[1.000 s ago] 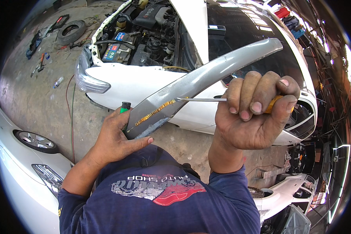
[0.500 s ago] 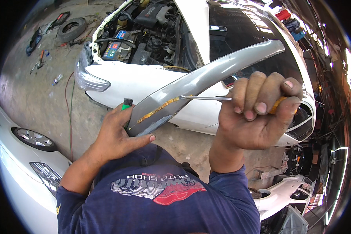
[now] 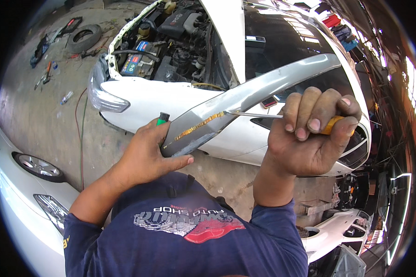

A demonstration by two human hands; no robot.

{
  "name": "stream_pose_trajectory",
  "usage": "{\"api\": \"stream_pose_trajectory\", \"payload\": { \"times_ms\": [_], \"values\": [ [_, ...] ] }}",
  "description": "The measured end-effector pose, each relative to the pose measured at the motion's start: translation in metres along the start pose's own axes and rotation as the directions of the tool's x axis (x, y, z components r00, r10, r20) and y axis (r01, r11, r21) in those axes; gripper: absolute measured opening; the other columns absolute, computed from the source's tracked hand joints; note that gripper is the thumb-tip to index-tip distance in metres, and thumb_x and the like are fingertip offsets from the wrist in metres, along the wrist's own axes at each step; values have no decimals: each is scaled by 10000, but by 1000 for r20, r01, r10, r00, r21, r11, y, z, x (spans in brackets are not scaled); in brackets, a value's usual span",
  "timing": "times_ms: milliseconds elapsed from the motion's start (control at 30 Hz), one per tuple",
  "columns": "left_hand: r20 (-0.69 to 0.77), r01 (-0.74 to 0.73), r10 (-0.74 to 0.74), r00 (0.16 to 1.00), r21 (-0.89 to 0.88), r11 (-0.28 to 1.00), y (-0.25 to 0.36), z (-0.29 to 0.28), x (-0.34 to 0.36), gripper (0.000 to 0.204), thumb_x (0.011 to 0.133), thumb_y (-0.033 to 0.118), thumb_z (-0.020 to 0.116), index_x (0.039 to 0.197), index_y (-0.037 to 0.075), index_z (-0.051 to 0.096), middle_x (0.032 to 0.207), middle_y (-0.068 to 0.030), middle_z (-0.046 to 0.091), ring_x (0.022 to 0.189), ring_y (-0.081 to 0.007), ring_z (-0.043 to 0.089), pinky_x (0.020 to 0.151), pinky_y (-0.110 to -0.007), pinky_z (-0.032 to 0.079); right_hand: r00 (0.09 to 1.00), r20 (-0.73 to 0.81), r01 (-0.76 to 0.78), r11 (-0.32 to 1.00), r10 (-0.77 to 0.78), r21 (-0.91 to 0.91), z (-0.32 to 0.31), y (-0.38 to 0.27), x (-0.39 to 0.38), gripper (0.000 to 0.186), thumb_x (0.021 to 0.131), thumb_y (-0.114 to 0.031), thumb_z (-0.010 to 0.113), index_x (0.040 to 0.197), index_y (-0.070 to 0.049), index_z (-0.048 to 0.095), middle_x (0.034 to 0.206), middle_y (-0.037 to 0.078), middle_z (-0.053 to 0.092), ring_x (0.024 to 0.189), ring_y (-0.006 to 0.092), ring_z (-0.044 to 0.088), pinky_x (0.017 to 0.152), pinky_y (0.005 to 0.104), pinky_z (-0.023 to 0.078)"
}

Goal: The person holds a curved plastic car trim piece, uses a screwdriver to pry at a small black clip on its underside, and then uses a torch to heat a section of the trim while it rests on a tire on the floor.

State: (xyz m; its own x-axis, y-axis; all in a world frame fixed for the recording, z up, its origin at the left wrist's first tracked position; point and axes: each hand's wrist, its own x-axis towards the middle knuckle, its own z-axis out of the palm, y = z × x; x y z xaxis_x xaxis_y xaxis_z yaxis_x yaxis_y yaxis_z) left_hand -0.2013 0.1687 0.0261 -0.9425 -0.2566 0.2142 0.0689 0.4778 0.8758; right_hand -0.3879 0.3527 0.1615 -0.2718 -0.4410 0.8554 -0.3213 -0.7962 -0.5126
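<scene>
Panel (image 3: 254, 90) shifted right | screwdriver (image 3: 263, 115) crosses lower edge | floor (image 3: 231, 176) between hands (image 3: 148, 151)

Between the left hand (image 3: 148, 150) and right hand (image 3: 316, 131), a free gap opens from shirt (image 3: 185, 251) to strip (image 3: 259, 88). The screwdriver (image 3: 258, 114) bars passage between strip and right hand; behind the strip stands the car (image 3: 159, 99).

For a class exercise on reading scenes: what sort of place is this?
Probably a car repair workshop: a white car with its engine bay exposed, and a loose tyre lying on the floor.
</scene>
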Motion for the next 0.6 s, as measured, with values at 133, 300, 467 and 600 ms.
{"api": "stream_pose_trajectory", "payload": {
  "times_ms": [133, 300, 467, 600],
  "values": [
    [35, 50, -50, 998, 12, 999, 9, -5, 2, 708, 760, 311, 926, 1342, 17, 650, 1167, -243, 683, 1069, -423, 686, 937, -487, 546, 994, -97, 46, 997, -39, 69, -6, -11, -1, 363, 1164, -337, 457, 1373, -47, 521, 842, 64, 567, 664, 115, 522, 557, 266, 458],
    [5, 22, -22, 1000, 22, 1000, 3, -6, 3, 870, 752, 277, 922, 1497, 56, 531, 1274, -247, 663, 1201, -419, 646, 1035, -475, 521, 990, -130, 64, 994, -52, 90, -11, -10, -1, 343, 1170, -311, 435, 1337, -37, 555, 815, 49, 529, 644, 111, 479, 558, 272, 447],
    [-80, -17, 22, 997, 61, 998, 12, -7, 9, 948, 708, 165, 929, 1535, 32, 485, 1396, -214, 631, 1305, -338, 613, 1123, -445, 463, 984, -167, 86, 987, -63, 135, -12, -5, 1, 333, 1175, -316, 417, 1342, -47, 519, 814, 56, 531, 645, 112, 473, 552, 272, 447],
    [-92, 29, -23, 995, 61, 998, 17, -6, 12, 939, 703, 170, 939, 1526, 49, 502, 1380, -203, 633, 1285, -336, 614, 1110, -439, 471, 980, -190, 84, 988, -58, 132, -5, 1, 5, 310, 1172, -307, 427, 1329, -50, 498, 802, 60, 536, 624, 110, 479, 545, 276, 448]
  ]
}}
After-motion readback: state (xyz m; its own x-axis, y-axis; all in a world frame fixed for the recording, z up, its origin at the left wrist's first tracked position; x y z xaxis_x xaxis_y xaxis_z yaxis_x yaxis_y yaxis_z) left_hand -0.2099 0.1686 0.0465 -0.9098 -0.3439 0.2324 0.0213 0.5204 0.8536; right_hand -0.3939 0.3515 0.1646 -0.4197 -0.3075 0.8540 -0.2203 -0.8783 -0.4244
